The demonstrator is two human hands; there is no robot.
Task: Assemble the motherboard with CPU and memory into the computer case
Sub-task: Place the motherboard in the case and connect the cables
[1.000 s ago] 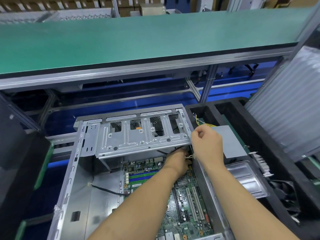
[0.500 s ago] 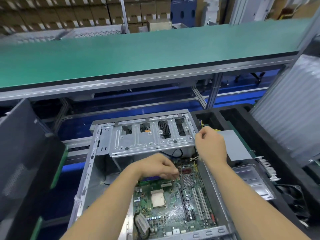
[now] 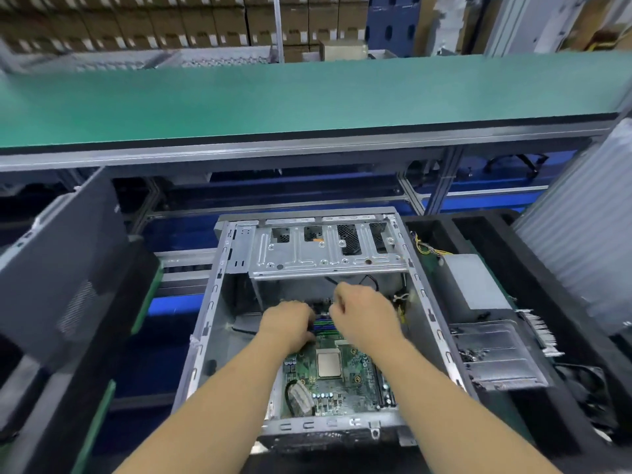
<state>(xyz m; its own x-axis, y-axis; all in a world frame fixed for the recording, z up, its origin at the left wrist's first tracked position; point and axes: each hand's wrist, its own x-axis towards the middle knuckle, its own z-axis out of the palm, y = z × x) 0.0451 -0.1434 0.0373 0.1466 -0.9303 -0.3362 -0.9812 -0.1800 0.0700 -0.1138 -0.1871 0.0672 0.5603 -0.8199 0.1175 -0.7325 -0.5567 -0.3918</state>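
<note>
We see the green motherboard (image 3: 337, 381) lying flat inside the open computer case (image 3: 205, 323), with the square CPU (image 3: 329, 362) near its middle. Our left hand (image 3: 286, 323) and right hand (image 3: 364, 316) are both at the far end of the board, fingers curled over the blue and green memory slots (image 3: 324, 326); whether they pinch something, we cannot tell. Above them is the metal drive cage (image 3: 325, 254). A black foam tray (image 3: 533, 336) stands just right of the case.

Long green-topped bench (image 3: 307, 97) on grey aluminium frame (image 3: 273, 153) spanning view. Stacked cardboard boxes (image 3: 154, 25) behind. Blue surface (image 3: 178, 234) beneath. Black foam tray (image 3: 581, 422) at right.
</note>
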